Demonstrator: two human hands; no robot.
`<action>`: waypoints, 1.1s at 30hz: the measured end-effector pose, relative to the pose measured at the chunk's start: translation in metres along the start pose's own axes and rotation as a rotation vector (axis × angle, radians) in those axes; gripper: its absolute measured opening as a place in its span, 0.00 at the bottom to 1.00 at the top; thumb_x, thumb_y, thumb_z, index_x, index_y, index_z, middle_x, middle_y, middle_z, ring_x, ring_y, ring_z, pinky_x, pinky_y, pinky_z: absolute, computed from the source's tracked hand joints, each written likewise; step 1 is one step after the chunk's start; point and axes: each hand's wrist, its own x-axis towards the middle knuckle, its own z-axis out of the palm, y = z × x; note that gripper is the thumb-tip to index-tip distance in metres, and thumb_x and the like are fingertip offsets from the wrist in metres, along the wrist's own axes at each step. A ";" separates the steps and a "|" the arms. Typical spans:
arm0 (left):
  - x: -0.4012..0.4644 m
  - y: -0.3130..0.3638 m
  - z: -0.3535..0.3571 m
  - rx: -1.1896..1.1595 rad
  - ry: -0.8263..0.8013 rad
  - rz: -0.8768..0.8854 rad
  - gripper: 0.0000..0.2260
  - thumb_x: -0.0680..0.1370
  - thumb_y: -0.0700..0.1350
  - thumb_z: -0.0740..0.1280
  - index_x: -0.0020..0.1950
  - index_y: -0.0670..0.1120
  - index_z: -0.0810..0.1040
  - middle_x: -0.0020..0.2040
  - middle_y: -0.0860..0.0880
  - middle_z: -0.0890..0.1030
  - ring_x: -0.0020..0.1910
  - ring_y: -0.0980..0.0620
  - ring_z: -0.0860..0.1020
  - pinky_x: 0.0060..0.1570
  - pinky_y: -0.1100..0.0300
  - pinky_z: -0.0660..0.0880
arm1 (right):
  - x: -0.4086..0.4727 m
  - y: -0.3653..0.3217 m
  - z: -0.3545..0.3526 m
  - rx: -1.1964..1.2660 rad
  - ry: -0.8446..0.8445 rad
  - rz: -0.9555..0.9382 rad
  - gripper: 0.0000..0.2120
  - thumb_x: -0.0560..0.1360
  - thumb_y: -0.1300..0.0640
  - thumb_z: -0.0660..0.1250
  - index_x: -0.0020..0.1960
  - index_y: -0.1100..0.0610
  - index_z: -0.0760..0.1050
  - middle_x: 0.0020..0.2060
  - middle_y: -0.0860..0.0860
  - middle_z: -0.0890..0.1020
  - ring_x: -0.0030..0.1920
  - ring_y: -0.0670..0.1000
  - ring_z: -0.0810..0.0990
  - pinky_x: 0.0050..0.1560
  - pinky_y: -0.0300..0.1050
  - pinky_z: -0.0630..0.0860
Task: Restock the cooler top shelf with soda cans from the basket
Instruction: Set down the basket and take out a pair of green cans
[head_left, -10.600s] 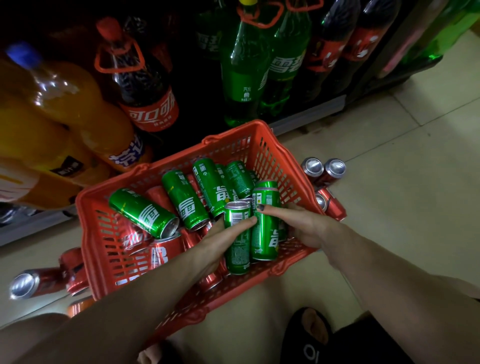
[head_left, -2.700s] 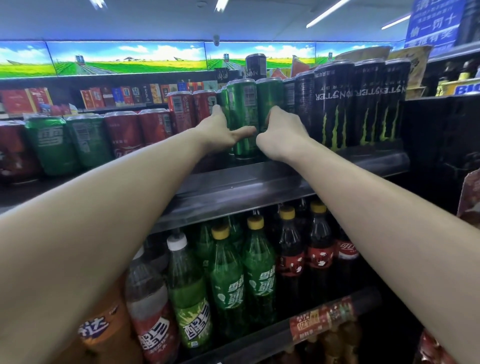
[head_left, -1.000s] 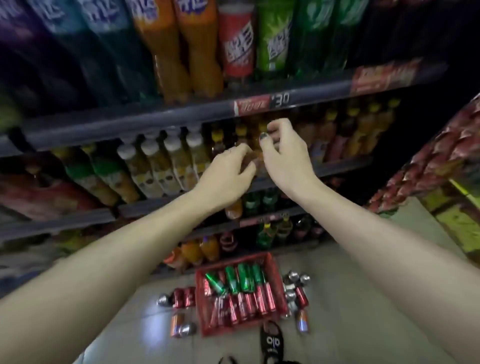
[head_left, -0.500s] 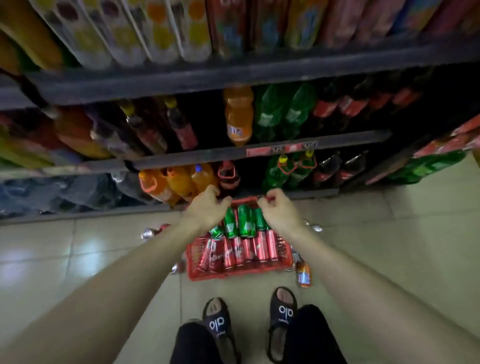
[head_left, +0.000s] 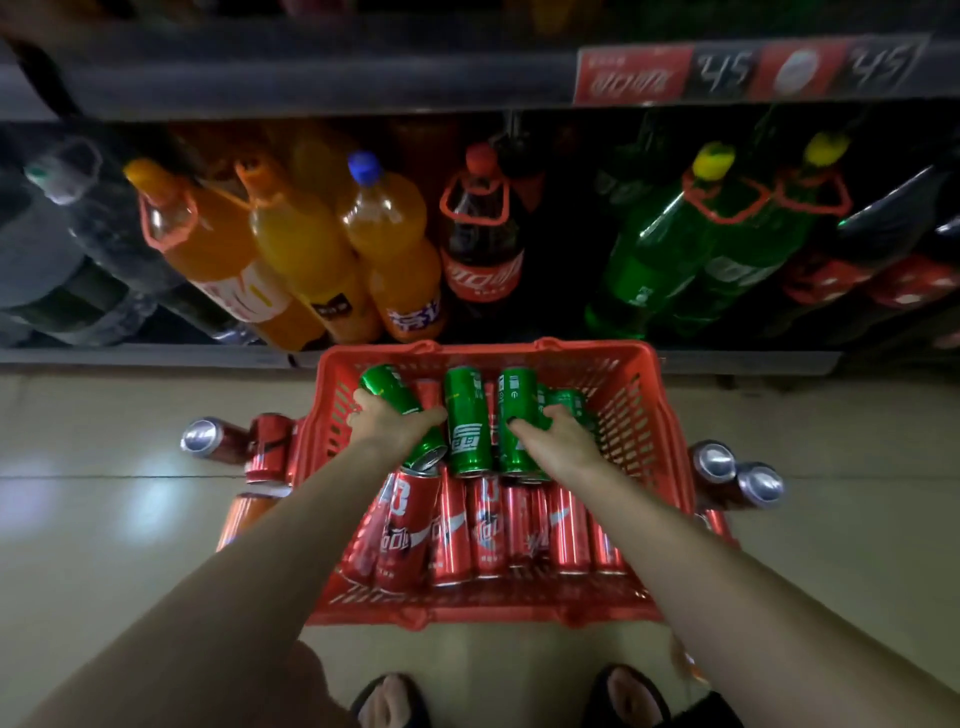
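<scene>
basket: red plastic basket (head_left: 655, 415) on floor, just in front of bottom shelf
L hand: left hand (head_left: 388, 422) in basket, fingers curled round tilted green can (head_left: 392, 391)
R hand: right hand (head_left: 557, 432) gripping upright-lying green can (head_left: 517, 410), thumb wrapped over it
between: 3rd green can (head_left: 466, 415) lies loose btwn the two
lower layer: red cans (head_left: 457, 525) side by side, near end of basket
outside: loose red cans on floor (head_left: 737, 475) both sides of basket

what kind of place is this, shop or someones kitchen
Most likely a small shop's drinks aisle, not a kitchen. A shelf edge carries a price strip reading 45, large soda bottles stand in a row beneath it, and a red shopping basket of cans sits on the tiled floor.
</scene>
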 end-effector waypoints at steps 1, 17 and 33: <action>0.011 -0.006 0.008 -0.070 0.010 -0.013 0.56 0.73 0.54 0.79 0.83 0.40 0.41 0.78 0.34 0.65 0.76 0.34 0.68 0.74 0.43 0.69 | 0.010 0.006 0.004 0.005 -0.001 0.009 0.27 0.82 0.46 0.66 0.76 0.57 0.64 0.68 0.55 0.74 0.65 0.56 0.74 0.62 0.45 0.68; 0.025 -0.013 0.030 -0.368 -0.253 0.027 0.17 0.70 0.35 0.79 0.58 0.38 0.81 0.46 0.40 0.88 0.44 0.41 0.88 0.42 0.51 0.83 | 0.073 0.037 0.014 0.164 -0.087 0.041 0.09 0.77 0.52 0.74 0.49 0.51 0.74 0.48 0.50 0.82 0.44 0.46 0.79 0.55 0.45 0.76; 0.027 -0.006 0.050 -0.452 -0.342 0.025 0.33 0.72 0.35 0.76 0.71 0.48 0.63 0.59 0.40 0.81 0.52 0.40 0.84 0.44 0.48 0.83 | 0.081 0.020 0.028 0.518 -0.389 0.021 0.35 0.68 0.34 0.76 0.69 0.50 0.77 0.59 0.56 0.85 0.57 0.57 0.86 0.65 0.60 0.78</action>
